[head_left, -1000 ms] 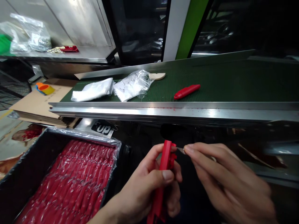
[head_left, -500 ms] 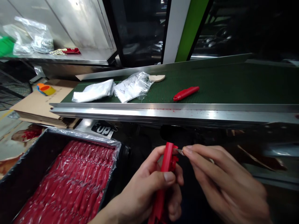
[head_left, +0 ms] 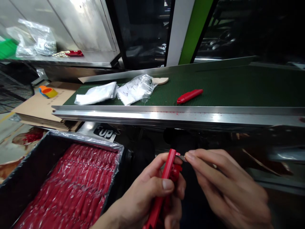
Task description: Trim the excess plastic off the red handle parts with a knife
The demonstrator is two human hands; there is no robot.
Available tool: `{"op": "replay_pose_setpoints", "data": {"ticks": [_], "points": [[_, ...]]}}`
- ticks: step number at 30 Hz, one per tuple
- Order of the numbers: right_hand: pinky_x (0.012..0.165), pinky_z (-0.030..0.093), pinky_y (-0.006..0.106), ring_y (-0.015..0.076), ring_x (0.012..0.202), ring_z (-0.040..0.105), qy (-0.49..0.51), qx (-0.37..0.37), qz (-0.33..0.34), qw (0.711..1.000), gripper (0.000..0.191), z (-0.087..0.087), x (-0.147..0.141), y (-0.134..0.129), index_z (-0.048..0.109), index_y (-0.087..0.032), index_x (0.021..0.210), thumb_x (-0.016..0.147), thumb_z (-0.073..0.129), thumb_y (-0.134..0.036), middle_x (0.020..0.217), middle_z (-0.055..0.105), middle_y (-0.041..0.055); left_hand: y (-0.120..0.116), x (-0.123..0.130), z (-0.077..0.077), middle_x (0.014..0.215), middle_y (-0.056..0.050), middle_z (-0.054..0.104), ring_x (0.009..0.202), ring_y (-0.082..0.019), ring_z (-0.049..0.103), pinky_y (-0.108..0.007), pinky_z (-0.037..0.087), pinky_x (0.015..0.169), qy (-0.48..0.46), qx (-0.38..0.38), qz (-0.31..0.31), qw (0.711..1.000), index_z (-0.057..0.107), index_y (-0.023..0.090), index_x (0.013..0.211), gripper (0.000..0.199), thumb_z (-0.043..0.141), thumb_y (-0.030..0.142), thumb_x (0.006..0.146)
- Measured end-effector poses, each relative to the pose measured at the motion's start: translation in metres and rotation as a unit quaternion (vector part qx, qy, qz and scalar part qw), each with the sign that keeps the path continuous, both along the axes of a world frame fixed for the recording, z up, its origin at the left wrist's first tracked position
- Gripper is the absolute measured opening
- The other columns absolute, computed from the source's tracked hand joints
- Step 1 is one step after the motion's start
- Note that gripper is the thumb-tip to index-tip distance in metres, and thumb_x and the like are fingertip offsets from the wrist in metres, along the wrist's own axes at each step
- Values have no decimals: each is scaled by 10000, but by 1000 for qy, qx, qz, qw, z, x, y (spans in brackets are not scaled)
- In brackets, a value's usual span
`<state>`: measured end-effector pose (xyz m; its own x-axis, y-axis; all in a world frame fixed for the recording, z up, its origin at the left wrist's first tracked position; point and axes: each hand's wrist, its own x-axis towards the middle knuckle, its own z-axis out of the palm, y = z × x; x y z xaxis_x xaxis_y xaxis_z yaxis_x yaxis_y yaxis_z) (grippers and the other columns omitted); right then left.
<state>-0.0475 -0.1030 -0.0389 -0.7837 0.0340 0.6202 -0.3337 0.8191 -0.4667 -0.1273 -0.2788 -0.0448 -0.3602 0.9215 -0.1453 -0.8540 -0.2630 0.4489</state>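
At lower centre of the frame, the left hand (head_left: 145, 190) is wrapping snugly round a red plastic part (head_left: 168, 166), while the right hand (head_left: 224, 179) is pinching a thin metal blade (head_left: 182, 157) at the part's upper end — a slip could be nicking the left forefinger (head_left: 160, 158). Left of centre, a sign (head_left: 105, 131) is showing "up"; a bag's (head_left: 137, 90) handwriting is defying reading.

Left hand (head_left: 154, 188) curled, right hand (head_left: 225, 181) pinching

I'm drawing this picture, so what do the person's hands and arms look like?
The left hand wears no glove and shows a short thumbnail; the bit of forearm in view has no sleeve or watch. The right hand has no glove either, and no sleeve shows.
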Motion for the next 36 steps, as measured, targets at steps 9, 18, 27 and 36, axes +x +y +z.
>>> {"op": "replay_pose_setpoints", "data": {"ticks": [9,18,27,36], "points": [[806,521,389,220,1021,602,-4,-28,-1,1000,516,-7,-2,-7,612,-187,1275,811,572,36,1151,629,107,-6,0,-4,898,-20,556,428,-27,539,-133,470,418,22,-10,21,999,494,246,1208,298,490,255,910],[873,527,301,151,970,642,-21,-52,-133,989,385,-21,-21,13,654,-253,1203,873,579,-68,1097,664,32,-10,-2,-8,840,-96,674,575,-96,641,-134,476,527,14,96,-3,995,551,165,1233,405,613,317,863],[827,528,326,194,1053,600,-24,-16,16,999,463,-2,-6,-3,615,-189,1244,835,550,17,1161,625,86,-14,-6,-14,904,-150,733,604,-179,701,-183,486,427,-88,101,-35,990,555,143,1290,484,332,437,977],[849,452,417,247,1058,545,-23,81,53,995,505,0,-11,6,577,-179,1272,821,530,43,1203,613,102,-18,-5,-7,805,-108,749,702,-202,723,-201,504,536,-157,20,-50,986,672,108,1164,485,547,456,851]]}}
